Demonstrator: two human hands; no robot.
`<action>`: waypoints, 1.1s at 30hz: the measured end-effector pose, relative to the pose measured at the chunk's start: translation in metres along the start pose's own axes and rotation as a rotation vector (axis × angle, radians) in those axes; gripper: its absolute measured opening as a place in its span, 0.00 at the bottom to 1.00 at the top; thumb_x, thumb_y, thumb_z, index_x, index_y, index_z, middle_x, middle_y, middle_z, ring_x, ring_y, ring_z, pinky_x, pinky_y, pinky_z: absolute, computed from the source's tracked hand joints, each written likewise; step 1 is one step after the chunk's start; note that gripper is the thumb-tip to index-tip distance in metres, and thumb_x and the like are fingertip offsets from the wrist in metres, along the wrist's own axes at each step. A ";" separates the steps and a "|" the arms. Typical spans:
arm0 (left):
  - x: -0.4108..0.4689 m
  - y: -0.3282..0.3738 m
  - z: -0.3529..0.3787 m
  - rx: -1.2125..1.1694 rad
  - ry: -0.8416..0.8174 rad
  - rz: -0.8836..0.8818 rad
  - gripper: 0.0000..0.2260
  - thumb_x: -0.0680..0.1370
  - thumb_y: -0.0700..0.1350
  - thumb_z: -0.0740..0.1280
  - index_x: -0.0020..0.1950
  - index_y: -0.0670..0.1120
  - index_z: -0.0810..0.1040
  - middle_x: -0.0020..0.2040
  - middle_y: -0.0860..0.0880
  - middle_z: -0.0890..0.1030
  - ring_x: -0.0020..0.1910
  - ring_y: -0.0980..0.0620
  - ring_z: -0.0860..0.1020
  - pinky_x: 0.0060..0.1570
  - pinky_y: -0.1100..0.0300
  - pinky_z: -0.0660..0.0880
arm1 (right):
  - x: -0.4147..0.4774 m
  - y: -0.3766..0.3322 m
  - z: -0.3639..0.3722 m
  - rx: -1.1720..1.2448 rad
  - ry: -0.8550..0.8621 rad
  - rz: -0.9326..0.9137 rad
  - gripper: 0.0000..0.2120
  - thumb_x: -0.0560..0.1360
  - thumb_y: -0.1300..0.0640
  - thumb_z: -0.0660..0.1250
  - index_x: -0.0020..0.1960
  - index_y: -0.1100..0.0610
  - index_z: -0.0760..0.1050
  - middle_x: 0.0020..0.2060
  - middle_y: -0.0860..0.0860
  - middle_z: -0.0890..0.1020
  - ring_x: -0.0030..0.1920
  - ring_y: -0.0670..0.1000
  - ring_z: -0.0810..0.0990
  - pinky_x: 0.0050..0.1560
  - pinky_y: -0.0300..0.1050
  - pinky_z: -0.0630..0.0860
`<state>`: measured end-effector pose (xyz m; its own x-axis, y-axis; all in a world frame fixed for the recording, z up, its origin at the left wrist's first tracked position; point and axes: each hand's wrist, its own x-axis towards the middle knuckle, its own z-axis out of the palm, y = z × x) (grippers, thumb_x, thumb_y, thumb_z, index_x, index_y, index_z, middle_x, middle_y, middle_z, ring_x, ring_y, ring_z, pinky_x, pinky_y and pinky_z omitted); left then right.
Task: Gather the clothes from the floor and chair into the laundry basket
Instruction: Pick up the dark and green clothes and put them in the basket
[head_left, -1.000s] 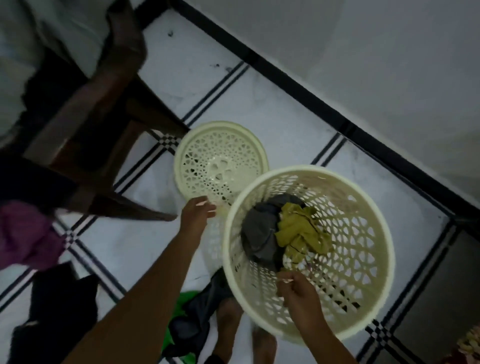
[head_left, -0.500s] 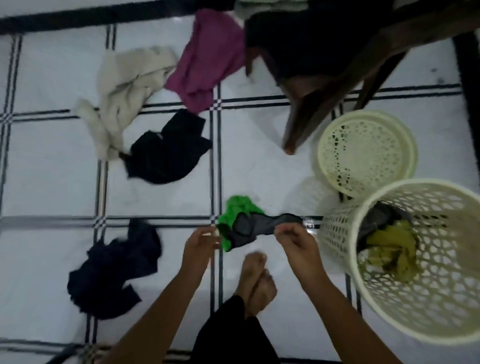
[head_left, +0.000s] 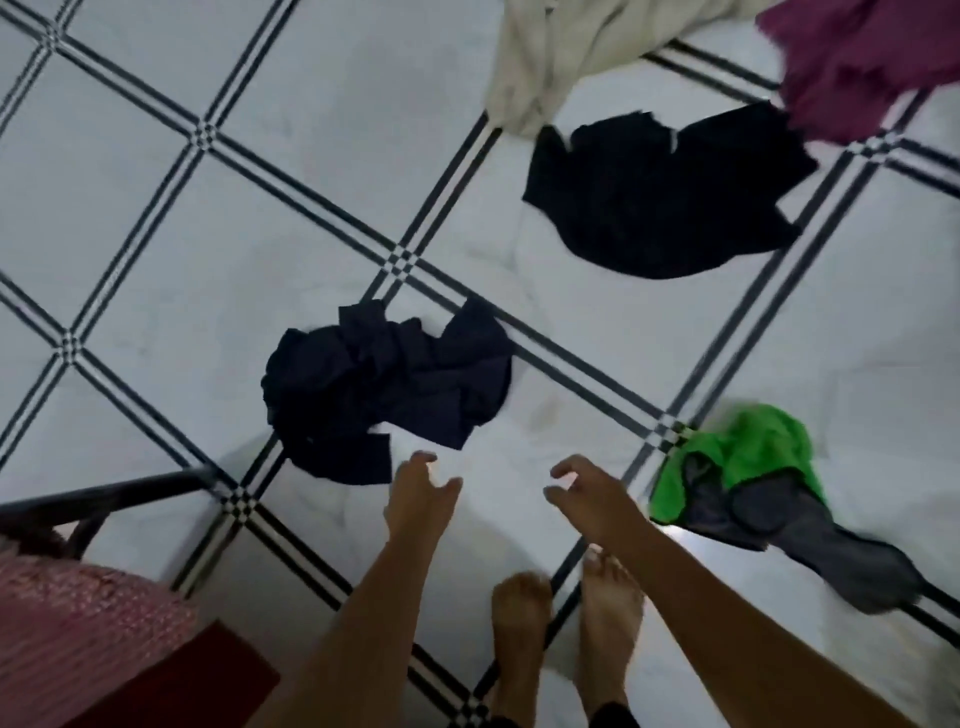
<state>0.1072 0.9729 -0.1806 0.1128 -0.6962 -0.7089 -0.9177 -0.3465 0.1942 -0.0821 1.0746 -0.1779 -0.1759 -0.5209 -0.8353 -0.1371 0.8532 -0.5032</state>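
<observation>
A crumpled dark navy garment (head_left: 387, 395) lies on the tiled floor just beyond my left hand (head_left: 418, 496), which is open and empty, a little short of the cloth. My right hand (head_left: 592, 499) is open too, fingers spread, left of a green garment (head_left: 748, 452) tangled with a grey one (head_left: 810, 540). Farther off lie a black garment (head_left: 665, 197), a cream one (head_left: 550, 57) and a magenta one (head_left: 862, 67). The laundry basket and the chair are out of view.
My bare feet (head_left: 566, 629) stand on the white floor with black-striped tile lines (head_left: 400, 262). At the lower left are a dark metal rail (head_left: 104, 491) and a pink-red patterned surface (head_left: 88, 644).
The view has swung left, away from the basket, lid and chair. My hands have left the green and grey clothes and now hover near the navy garment.
</observation>
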 end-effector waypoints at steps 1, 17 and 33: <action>0.027 -0.005 0.002 0.049 0.053 -0.010 0.25 0.73 0.53 0.71 0.69 0.51 0.70 0.67 0.46 0.72 0.64 0.43 0.73 0.62 0.43 0.72 | 0.028 0.001 0.012 -0.047 0.000 -0.007 0.11 0.75 0.52 0.67 0.56 0.52 0.73 0.33 0.50 0.76 0.34 0.51 0.76 0.38 0.46 0.71; 0.228 0.006 0.038 0.106 0.205 0.108 0.15 0.75 0.45 0.67 0.55 0.35 0.78 0.58 0.33 0.78 0.56 0.34 0.77 0.49 0.53 0.71 | 0.118 0.124 0.038 -0.609 0.572 -0.232 0.24 0.67 0.53 0.71 0.62 0.53 0.74 0.58 0.55 0.77 0.60 0.60 0.76 0.54 0.58 0.75; -0.058 0.154 0.145 -0.511 -0.643 0.198 0.15 0.61 0.34 0.62 0.47 0.38 0.75 0.34 0.44 0.74 0.33 0.46 0.74 0.30 0.59 0.70 | 0.017 0.174 -0.182 0.766 0.541 0.003 0.28 0.65 0.77 0.73 0.64 0.68 0.74 0.62 0.63 0.80 0.61 0.58 0.80 0.65 0.55 0.75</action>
<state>-0.0956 1.0510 -0.2076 -0.4132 -0.3341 -0.8471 -0.5947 -0.6054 0.5289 -0.2865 1.2097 -0.2395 -0.6314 -0.2955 -0.7169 0.5092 0.5393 -0.6707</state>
